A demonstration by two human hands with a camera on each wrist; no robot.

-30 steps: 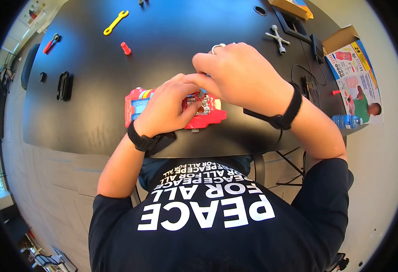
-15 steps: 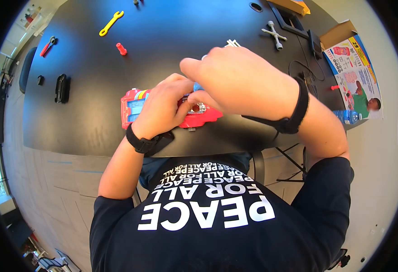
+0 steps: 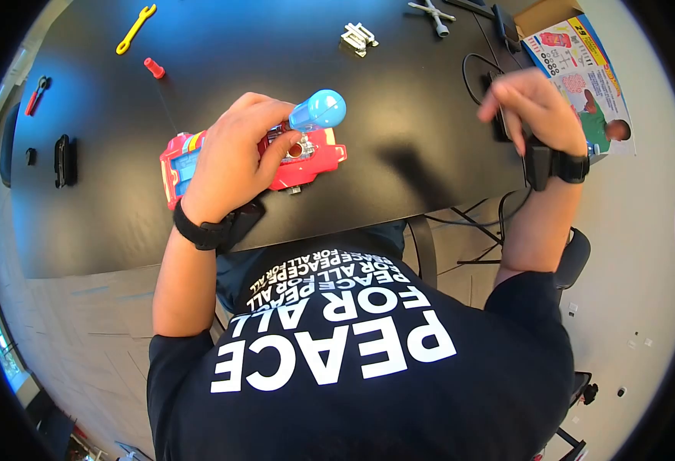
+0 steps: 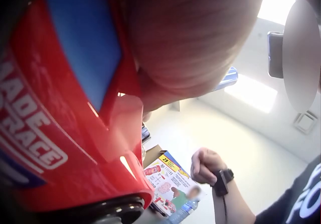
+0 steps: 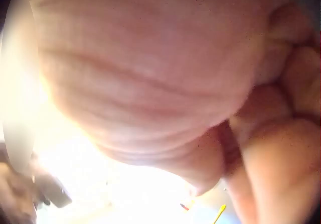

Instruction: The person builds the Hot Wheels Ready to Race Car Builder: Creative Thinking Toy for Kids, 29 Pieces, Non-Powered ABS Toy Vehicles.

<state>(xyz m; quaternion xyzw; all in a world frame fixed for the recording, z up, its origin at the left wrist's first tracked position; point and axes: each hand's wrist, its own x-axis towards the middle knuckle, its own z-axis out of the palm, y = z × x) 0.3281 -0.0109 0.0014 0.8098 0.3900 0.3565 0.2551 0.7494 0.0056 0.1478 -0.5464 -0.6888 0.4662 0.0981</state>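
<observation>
In the head view, a red and blue toy car (image 3: 324, 160) sits near the table's front edge. My left hand (image 3: 237, 146) lies across it and grips its body, the curled thumb and index finger close together over its silver engine part. A blue bulb-handled toy screwdriver (image 3: 318, 110) juts up at a slant from there, its lower end right at those fingertips. Out to the right, past the car, my right hand (image 3: 537, 111) is raised with loosely bent fingers and holds nothing. The left wrist view shows the car's side (image 4: 75, 133) close up.
Several silver pieces (image 3: 359, 38) lie in a pile at the back, near a grey cross wrench (image 3: 433, 17). A yellow wrench (image 3: 135, 29), a red peg (image 3: 154, 68) and a black piece (image 3: 62, 161) lie leftward. The toy's box (image 3: 576, 65) stands right, beside cables (image 3: 468, 77).
My right hand has let go of the blue screwdriver and swung away to the right, uncovering the handle. My left hand stays on the car. The whole head view has shifted and turned slightly.
</observation>
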